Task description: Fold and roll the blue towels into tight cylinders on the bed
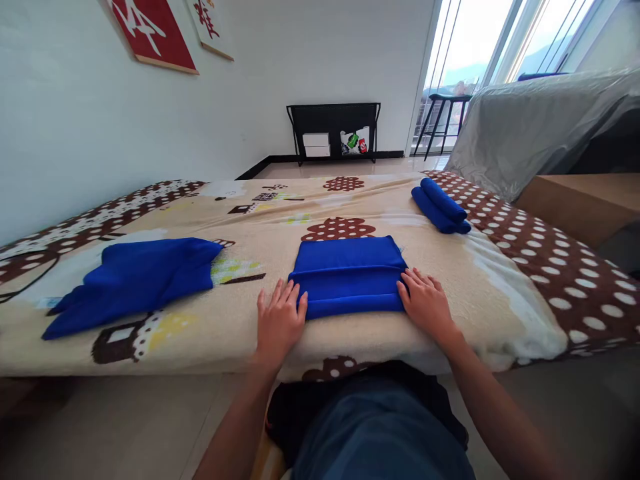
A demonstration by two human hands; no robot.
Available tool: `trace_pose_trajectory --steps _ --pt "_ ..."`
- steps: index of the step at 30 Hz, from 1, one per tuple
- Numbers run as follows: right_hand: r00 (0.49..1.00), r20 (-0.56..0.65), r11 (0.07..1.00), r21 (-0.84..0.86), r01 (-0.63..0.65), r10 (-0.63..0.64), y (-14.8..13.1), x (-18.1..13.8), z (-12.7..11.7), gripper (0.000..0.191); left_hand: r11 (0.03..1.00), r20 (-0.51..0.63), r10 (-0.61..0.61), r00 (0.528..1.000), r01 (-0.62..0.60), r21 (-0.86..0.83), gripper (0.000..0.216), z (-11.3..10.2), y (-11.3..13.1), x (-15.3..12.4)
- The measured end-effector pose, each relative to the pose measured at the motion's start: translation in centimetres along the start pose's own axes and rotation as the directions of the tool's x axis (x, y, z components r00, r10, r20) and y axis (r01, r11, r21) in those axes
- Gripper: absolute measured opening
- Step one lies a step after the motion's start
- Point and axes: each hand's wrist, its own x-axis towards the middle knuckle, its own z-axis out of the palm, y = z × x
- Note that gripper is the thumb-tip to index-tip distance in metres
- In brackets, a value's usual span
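In front of me a blue cloth (353,283) lies flat, with a fold running across its middle and another near its front edge. My left hand (281,319) rests at its left edge, fingers stretched out. At the right edge lies my right hand (425,300), its fingers also extended and touching the fabric. To the left, a crumpled blue cloth (150,280) is spread loosely. Further back on the right sits a rolled or folded blue cloth (441,205). All of them lie on a cream and brown patterned blanket (260,230).
Beyond the blanket, a black rack (334,120) stands by the wall, holding white boxes. On the right are a plastic-covered piece of furniture (545,127), a cardboard box (585,200) and a stool (445,120) by the window. A dark cable (47,270) curves at the left.
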Motion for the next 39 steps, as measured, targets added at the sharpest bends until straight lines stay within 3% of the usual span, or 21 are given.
trace_pose_trajectory --steps 2,4,7,9,13,16,19,21,24,26,28,30,33,36,39 --pt "0.998 -0.031 0.999 0.004 0.048 -0.048 -1.9 0.1 -0.2 0.042 0.999 -0.008 0.048 0.999 -0.048 -0.003 0.041 -0.4 1.9 0.5" --pt "0.989 0.021 0.987 0.079 0.142 -0.144 -4.7 0.5 -0.2 0.041 0.986 0.056 0.151 0.987 -0.146 -0.077 0.042 -0.3 4.6 1.6" --pt "0.95 0.165 0.953 0.197 0.231 -0.264 -7.8 1.4 0.2 0.041 0.926 0.24 0.341 0.909 -0.28 -0.252 0.045 0.6 7.4 3.4" --pt "0.953 0.198 0.962 0.196 0.19 -0.229 -7.5 2.0 0.5 0.043 0.914 0.316 0.36 0.878 -0.264 -0.308 0.045 1.2 7.2 4.1" --pt "0.979 0.203 0.994 0.103 -0.017 -0.004 -2.5 2.5 0.6 0.053 0.981 0.266 0.089 0.96 -0.038 -0.191 0.048 1.4 2.8 3.4" --pt "0.982 0.178 0.998 0.026 -0.063 0.057 0.3 2.1 0.3 0.051 0.996 0.17 -0.019 0.985 0.034 -0.088 0.045 0.6 0.4 2.1" --pt "0.999 0.044 1.0 0.012 0.012 -0.013 -1.2 1.7 0.0 0.047 0.999 0.073 0.028 0.997 -0.026 -0.026 0.04 0.0 1.8 1.7" --pt "0.994 0.048 0.992 0.074 0.099 -0.103 -3.9 1.8 0.0 0.044 0.99 0.093 0.126 0.988 -0.119 -0.075 0.04 0.1 4.1 2.3" --pt "0.96 0.185 0.969 0.17 0.181 -0.212 -6.9 2.4 0.2 0.042 0.918 0.232 0.351 0.907 -0.284 -0.277 0.044 1.0 6.7 4.0" --pt "0.96 0.218 0.978 0.155 0.14 -0.172 -6.8 3.0 0.4 0.045 0.869 0.291 0.439 0.85 -0.321 -0.376 0.045 1.7 6.4 5.1" --pt "0.974 0.219 0.993 0.109 0.033 -0.056 -4.9 3.6 0.5 0.053 0.898 0.318 0.378 0.87 -0.26 -0.356 0.046 2.1 4.6 5.5" --pt "0.969 0.238 0.996 0.054 -0.075 0.06 -2.2 3.8 0.6 0.059 0.959 0.319 0.214 0.923 -0.136 -0.248 0.047 2.0 2.2 5.4" --pt "0.969 0.207 0.991 -0.028 -0.134 0.137 -0.1 3.5 0.5 0.059 0.996 0.255 0.055 0.965 -0.035 -0.086 0.046 1.4 0.5 4.7" --pt "0.995 0.099 0.999 -0.014 -0.03 0.032 -2.2 3.1 0.5 0.054 0.994 0.171 0.106 0.98 -0.102 -0.034 0.044 1.0 2.8 4.5" --pt "0.964 0.194 0.979 0.125 0.161 -0.183 -6.0 3.3 0.6 0.048 0.95 0.267 0.299 0.916 -0.26 -0.171 0.048 1.5 6.4 5.3"
